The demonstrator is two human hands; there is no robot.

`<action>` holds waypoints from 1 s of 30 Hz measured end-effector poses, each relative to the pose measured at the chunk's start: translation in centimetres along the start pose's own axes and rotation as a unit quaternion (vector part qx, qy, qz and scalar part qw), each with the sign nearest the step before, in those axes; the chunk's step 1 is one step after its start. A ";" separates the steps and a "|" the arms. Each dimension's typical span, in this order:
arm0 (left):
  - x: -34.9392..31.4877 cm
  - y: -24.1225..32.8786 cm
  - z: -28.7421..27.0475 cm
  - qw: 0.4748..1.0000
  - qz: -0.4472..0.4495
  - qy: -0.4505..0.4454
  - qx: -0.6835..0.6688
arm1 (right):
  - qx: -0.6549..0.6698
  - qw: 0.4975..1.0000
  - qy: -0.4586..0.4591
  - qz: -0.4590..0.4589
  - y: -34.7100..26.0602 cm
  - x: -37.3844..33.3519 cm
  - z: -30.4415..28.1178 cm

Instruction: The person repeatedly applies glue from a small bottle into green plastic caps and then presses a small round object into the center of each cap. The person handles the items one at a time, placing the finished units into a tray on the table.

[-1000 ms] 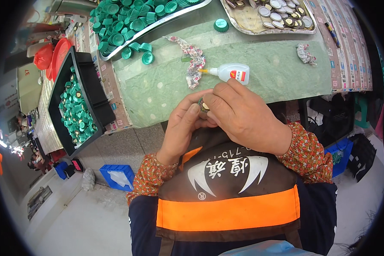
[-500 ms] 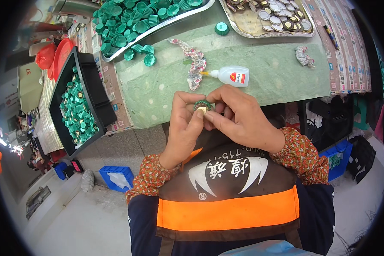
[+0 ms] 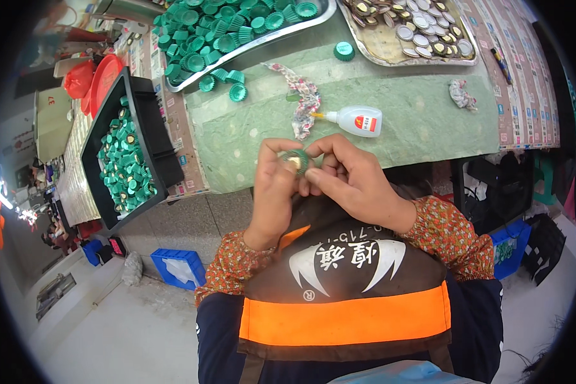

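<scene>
A green crimped bottle cap (image 3: 296, 157) with a pale gold inside is held up between my two hands, slightly blurred. My left hand (image 3: 272, 189) pinches it, with the thumb over its gold face. The curled fingers of my right hand (image 3: 355, 176) close at its right edge, thumb and forefinger at the rim. Just beyond my hands lie a white glue bottle (image 3: 360, 121) on its side and a crumpled flowered cloth (image 3: 305, 102), which the bottle's yellow nozzle meets. One loose green cap (image 3: 344, 51) sits farther back.
A metal tray (image 3: 262, 36) heaped with green caps stands at the back left, with several spilled beside it. Another tray (image 3: 390, 61) holds round discs. At left is a black bin (image 3: 148, 150) of green caps. A cloth wad (image 3: 462, 96) and a pen (image 3: 502, 66) lie right.
The cap has tilted and moved slightly left in my fingers, and my right fingers have shifted toward its edge. The whole view has shifted a little, moving the table things right and down.
</scene>
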State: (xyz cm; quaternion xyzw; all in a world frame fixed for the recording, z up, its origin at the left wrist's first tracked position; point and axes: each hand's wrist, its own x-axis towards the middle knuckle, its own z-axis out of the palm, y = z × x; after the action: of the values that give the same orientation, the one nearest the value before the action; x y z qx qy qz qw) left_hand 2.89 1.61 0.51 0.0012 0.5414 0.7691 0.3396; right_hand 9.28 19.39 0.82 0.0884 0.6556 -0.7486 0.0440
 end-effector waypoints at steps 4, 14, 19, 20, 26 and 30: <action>0.7 4.4 -3.5 0.977 0.136 0.079 -0.143 | -0.126 0.988 0.007 -0.085 -2.0 -0.3 -1.9; 3.7 8.3 -8.9 0.956 0.233 0.159 0.075 | -0.513 0.819 0.086 -0.242 -3.1 1.2 -5.9; 8.1 5.8 -7.2 0.720 0.271 0.213 0.602 | -0.540 0.816 0.044 -0.204 -2.3 1.6 -5.3; 8.4 5.7 -6.5 0.664 0.281 0.225 0.656 | -0.546 0.813 0.038 -0.199 -2.1 1.8 -5.2; 8.9 4.5 -5.9 0.666 0.274 0.204 0.663 | -0.541 0.809 0.058 -0.222 -0.8 2.7 -6.1; 6.3 5.0 -3.4 0.833 0.218 0.146 0.488 | -0.269 0.946 0.060 -0.169 -0.8 2.2 -5.7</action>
State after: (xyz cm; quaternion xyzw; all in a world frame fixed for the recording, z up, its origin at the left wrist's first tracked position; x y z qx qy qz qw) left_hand -5.84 1.17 0.92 0.1725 0.8753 0.4503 0.0358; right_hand 7.43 25.25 0.50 0.0058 0.8395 -0.5340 -0.1000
